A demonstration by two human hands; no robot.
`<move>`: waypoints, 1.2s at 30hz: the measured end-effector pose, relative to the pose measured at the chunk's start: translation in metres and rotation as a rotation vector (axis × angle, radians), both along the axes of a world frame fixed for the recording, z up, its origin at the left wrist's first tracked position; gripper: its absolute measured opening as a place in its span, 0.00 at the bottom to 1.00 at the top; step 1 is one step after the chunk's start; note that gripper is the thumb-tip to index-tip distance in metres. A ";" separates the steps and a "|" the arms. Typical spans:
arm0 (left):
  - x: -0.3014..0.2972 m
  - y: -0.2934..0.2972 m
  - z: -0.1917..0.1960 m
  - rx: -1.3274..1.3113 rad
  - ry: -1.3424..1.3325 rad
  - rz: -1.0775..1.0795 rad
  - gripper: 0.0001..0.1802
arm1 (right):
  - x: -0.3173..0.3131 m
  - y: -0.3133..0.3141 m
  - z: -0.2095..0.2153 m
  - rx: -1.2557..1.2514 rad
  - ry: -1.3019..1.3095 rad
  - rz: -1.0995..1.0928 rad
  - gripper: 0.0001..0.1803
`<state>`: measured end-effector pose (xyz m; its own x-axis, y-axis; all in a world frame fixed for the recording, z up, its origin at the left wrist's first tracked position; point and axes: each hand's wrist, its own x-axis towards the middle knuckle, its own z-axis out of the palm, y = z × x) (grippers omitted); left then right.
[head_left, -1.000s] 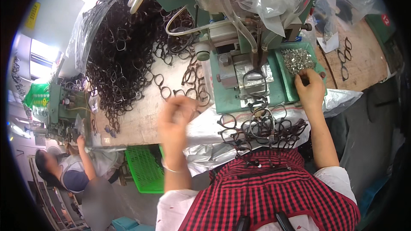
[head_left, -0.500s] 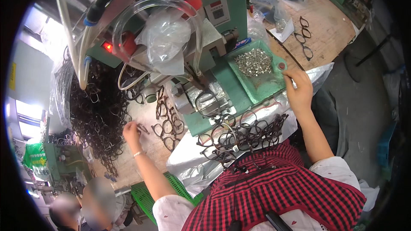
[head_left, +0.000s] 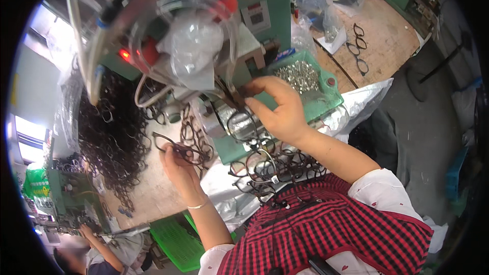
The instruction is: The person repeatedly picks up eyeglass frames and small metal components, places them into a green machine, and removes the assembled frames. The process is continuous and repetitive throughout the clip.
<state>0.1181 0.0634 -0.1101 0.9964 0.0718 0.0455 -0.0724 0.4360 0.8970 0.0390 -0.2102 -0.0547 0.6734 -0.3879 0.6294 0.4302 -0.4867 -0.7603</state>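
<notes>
My left hand (head_left: 179, 174) has its fingers closed on a dark eyeglass frame (head_left: 179, 147), raised beside several similar frames on the wooden table. At the green bench machine, my right hand (head_left: 281, 111) reaches in with thumb and fingers pinched together at the metal tool head (head_left: 234, 98). Whatever sits between those fingertips is too small to make out. Just below that tool head, another eyeglass frame (head_left: 229, 122) rests against the work block. Small shiny metal parts (head_left: 300, 75) lie in a green tray (head_left: 326, 103), partly behind my right hand.
A large heap of dark frames (head_left: 109, 137) fills the left side. More frames (head_left: 270, 168) lie on silvery sheeting (head_left: 224, 188) before me. Clear hoses (head_left: 91, 61) hang in front of the machine. A green basket (head_left: 178, 244) stands below; a co-worker's hand (head_left: 87, 232) shows lower left.
My right hand has moved left from the tray's right edge to the machine's tool head. My left hand has lifted an eyeglass frame from beside the heap and shifted right.
</notes>
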 end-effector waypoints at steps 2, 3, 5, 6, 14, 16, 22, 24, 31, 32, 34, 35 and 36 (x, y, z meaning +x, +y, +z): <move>-0.025 -0.023 0.033 -0.023 -0.165 -0.028 0.08 | -0.005 0.006 -0.006 0.204 0.063 0.024 0.19; -0.032 -0.031 0.052 -0.045 -0.273 -0.043 0.09 | -0.003 0.007 -0.003 0.302 0.071 0.044 0.22; -0.046 -0.037 0.077 0.067 -0.631 -0.104 0.10 | -0.002 0.007 -0.003 0.287 0.070 0.056 0.26; -0.056 -0.051 0.091 0.139 -0.812 -0.092 0.09 | -0.003 0.008 -0.002 0.323 0.068 0.055 0.27; -0.128 -0.048 0.077 0.620 -0.775 -0.558 0.08 | 0.003 0.026 0.007 0.628 0.036 0.319 0.25; -0.120 -0.044 0.077 0.271 -0.720 -0.520 0.07 | -0.009 0.026 0.020 0.695 0.174 0.333 0.28; -0.068 -0.074 0.086 0.811 -1.231 -0.226 0.10 | -0.032 0.000 0.018 0.242 0.212 0.185 0.32; -0.055 -0.086 0.077 0.916 -1.353 -0.252 0.15 | -0.020 -0.040 -0.007 0.080 0.194 -0.104 0.29; -0.042 -0.086 0.071 0.930 -1.349 -0.381 0.16 | -0.050 -0.093 -0.059 -0.368 0.505 -0.396 0.21; -0.042 -0.085 0.073 0.916 -1.360 -0.366 0.16 | -0.042 -0.089 -0.062 -0.540 0.495 -0.464 0.20; -0.044 -0.084 0.071 0.915 -1.335 -0.368 0.16 | -0.023 -0.085 -0.070 -0.712 0.433 -0.580 0.14; -0.046 -0.086 0.067 0.896 -1.320 -0.362 0.17 | -0.018 -0.085 -0.069 -0.687 0.458 -0.570 0.12; -0.054 -0.084 0.065 0.921 -1.246 -0.383 0.17 | -0.014 -0.085 -0.069 -0.662 0.484 -0.561 0.11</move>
<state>0.0646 -0.0210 -0.0449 0.2572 -0.6739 0.6926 -0.9471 -0.0332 0.3193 0.0250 -0.2957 -0.1233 0.7414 -0.3986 0.5399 -0.2772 -0.9145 -0.2946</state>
